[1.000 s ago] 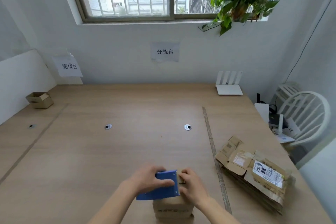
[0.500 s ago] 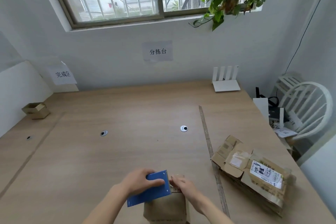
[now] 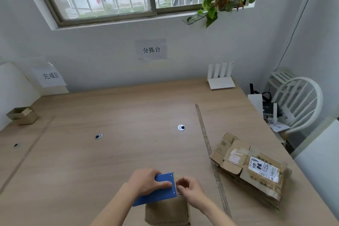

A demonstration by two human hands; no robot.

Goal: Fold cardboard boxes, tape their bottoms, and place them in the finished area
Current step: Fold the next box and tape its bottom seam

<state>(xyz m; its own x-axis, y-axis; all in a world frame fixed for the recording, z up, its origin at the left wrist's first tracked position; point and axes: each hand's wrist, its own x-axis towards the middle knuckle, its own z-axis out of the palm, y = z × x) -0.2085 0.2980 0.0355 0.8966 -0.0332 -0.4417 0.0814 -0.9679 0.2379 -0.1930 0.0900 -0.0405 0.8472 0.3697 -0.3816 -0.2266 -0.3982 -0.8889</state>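
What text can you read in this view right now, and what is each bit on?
"分拣台": paper sign on the back wall.
"完成区": paper sign at the table's far left corner.
Shipping label on the flattened cardboard stack: print too small to read.
Papers on the white chair: blurred, unreadable.

Cardboard box [image 3: 167, 213] bottom cropped

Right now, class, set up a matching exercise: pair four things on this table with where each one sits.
Things:
1. blue tape dispenser
2. finished box
3. flat cardboard stack
4. white router

Places:
A. far left of the table
B. near right of the table
C. far right, against the wall
D. in the left hand, over the box being taped

Pairs: 1-D, 2-A, 3-B, 4-C
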